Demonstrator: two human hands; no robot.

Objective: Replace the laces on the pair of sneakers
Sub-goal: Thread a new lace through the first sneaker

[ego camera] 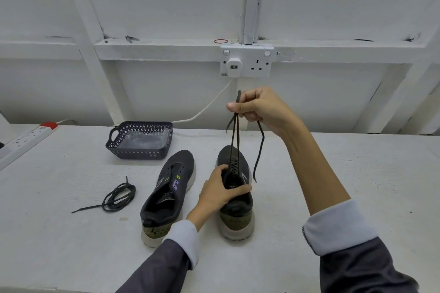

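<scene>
Two dark sneakers stand on the white table, toes pointing away. The left sneaker (169,194) has no lace in its eyelets. My left hand (220,191) grips the collar of the right sneaker (235,200), thumb across its opening. Raised above that shoe, my right hand (258,109) pinches both strands of its dark lace (234,135), pulled up taut from the eyelets; one free end dangles to the right. A loose coiled black lace (116,197) lies on the table left of the shoes.
A dark perforated basket (140,140) with clear plastic inside stands behind the left sneaker. A white power strip (26,138) lies at the far left edge. A wall socket (246,62) with a white cable hangs above the table.
</scene>
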